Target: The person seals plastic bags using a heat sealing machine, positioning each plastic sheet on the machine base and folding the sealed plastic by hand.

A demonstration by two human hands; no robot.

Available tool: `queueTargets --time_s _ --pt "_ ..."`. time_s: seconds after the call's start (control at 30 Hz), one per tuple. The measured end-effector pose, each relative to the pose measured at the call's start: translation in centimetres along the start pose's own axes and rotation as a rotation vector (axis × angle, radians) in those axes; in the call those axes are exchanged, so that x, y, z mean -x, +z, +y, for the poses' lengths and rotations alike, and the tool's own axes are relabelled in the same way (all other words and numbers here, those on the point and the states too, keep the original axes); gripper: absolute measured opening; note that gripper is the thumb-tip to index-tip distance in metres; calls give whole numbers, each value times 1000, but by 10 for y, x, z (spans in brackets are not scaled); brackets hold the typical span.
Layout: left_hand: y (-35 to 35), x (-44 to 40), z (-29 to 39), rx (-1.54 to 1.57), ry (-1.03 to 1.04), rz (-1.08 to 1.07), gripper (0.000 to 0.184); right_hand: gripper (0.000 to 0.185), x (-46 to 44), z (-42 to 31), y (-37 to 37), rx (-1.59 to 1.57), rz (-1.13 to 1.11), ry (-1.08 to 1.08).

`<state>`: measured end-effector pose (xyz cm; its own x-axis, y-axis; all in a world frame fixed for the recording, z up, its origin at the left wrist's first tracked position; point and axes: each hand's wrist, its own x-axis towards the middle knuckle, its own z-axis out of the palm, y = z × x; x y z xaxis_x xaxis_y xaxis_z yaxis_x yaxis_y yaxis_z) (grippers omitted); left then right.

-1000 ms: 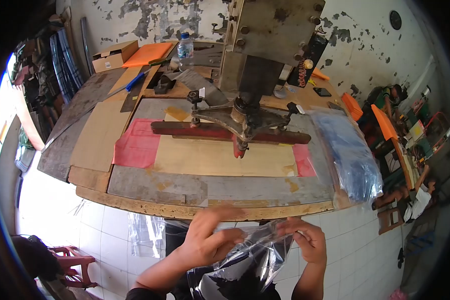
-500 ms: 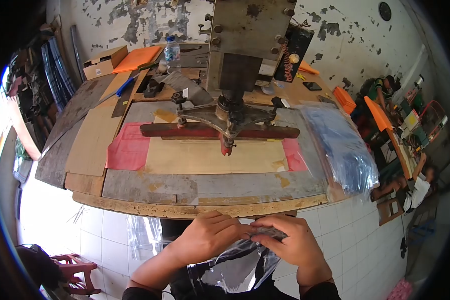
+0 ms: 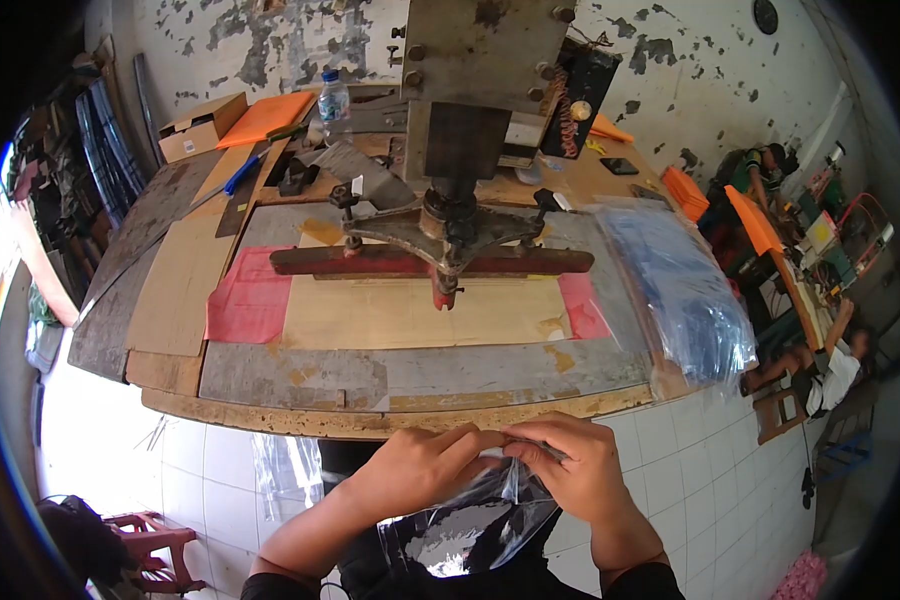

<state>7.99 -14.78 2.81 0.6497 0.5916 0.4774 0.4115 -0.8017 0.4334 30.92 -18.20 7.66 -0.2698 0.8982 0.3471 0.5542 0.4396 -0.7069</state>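
A clear plastic sheet (image 3: 470,525) hangs over the lap, its upper edge pinched between both hands. My left hand (image 3: 425,468) is closed on that edge, fingers curled toward the right. Touching it at the fingertips, my right hand (image 3: 573,465) grips the same plastic with thumb and forefinger. Both hands are just in front of the table's wooden edge (image 3: 400,418). Beyond them, a press with a red bar (image 3: 535,262) stands over a cream board (image 3: 370,315) with pink pieces at its ends.
Stacked clear plastic (image 3: 675,290) lies on the table's right side. More plastic (image 3: 287,475) hangs below the front edge at left. Cardboard (image 3: 175,285), a blue-handled tool (image 3: 238,175), a bottle (image 3: 334,100) and a phone (image 3: 620,166) are on the table. People sit at far right.
Both hands have come together at the plastic's edge, the right moving left from its raised, separate position. The camera view has shifted, so the table and press appear further left.
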Motion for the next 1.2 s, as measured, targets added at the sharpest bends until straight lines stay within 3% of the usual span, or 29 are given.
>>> queueTargets --time_s 0.17,0.2,0.33,0.53,0.67,0.73,0.83,0.9,1.07,1.2 --pt "-15 9 -1 100 -173 -32 60 18 -3 11 -5 -65 59 84" --pt "-30 11 3 103 -362 -246 59 15 -6 9 -11 -46 70 107" --pt "-50 41 -26 168 -398 -345 49 13 -4 26 -24 -49 167 142" --pt "-91 42 -47 187 -549 -141 16 13 -10 64 -25 -180 232 157" --pt "-99 31 -83 289 -527 -32 26 17 -35 89 -30 -280 287 267" --pt "-82 18 -98 743 -643 352 52 17 -54 97 -36 -183 234 432" --pt "-59 12 -123 637 -673 370 62 17 -76 145 -28 -56 93 334" --pt "-50 15 -127 605 -730 401 55 17 -83 161 -18 -61 38 360" --pt "-45 27 -126 601 -733 410 47 16 -79 172 3 20 168 196" --pt "-44 28 -127 698 -781 389 43 15 -77 172 5 -35 202 270"
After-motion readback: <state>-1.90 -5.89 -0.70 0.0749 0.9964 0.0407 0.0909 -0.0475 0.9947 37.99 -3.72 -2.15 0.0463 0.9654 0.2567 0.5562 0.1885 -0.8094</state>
